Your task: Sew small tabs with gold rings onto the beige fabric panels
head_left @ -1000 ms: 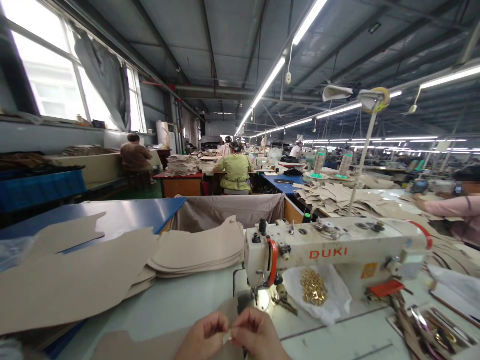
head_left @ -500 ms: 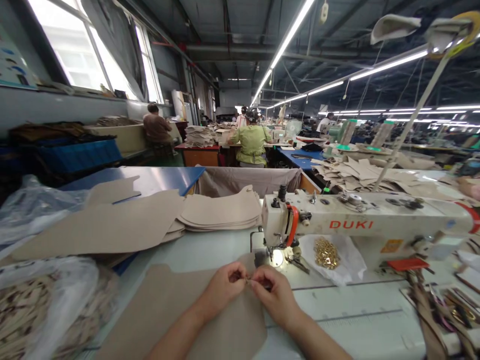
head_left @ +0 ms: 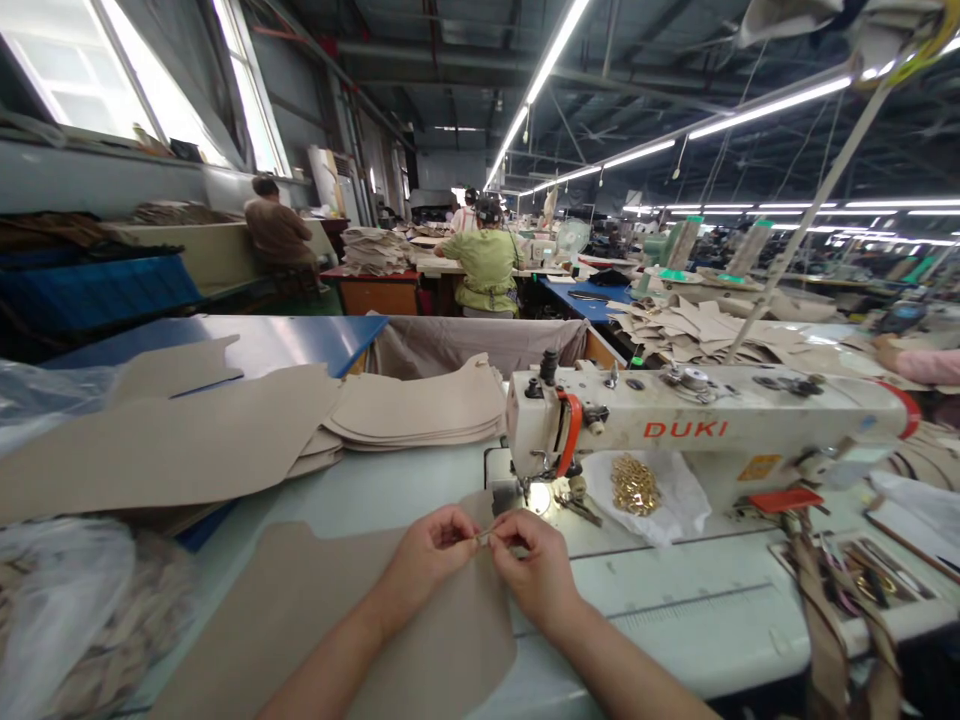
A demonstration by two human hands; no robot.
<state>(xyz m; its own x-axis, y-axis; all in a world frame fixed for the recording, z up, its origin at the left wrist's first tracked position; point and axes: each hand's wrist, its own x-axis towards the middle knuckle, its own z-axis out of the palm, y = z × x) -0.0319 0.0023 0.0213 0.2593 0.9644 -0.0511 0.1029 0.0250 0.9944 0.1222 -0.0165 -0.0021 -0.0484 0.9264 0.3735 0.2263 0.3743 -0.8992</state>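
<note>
My left hand (head_left: 427, 555) and my right hand (head_left: 534, 565) meet fingertip to fingertip over a tan cut piece (head_left: 330, 620) lying on the pale sewing table (head_left: 675, 610). Both pinch a small thin pale part (head_left: 484, 537) between thumbs and forefingers; I cannot make out what it is. Just behind my hands stands the white DUKI sewing machine (head_left: 705, 425), its needle area (head_left: 536, 490) lit. A heap of small gold metal fittings (head_left: 634, 487) lies on a white plastic bag under the machine's arm.
Stacks of tan cut pieces (head_left: 416, 405) lie at left and behind the machine. Clear plastic bags (head_left: 52, 600) sit at the near left. A tray of straps and tools (head_left: 855, 580) is at right. Other people sit working farther back; someone's pink sleeve (head_left: 926, 365) shows at right.
The view has dipped down, bringing my forearms and the tan piece into sight. My hands stay pinched together on the small part and have shifted slightly towards the machine.
</note>
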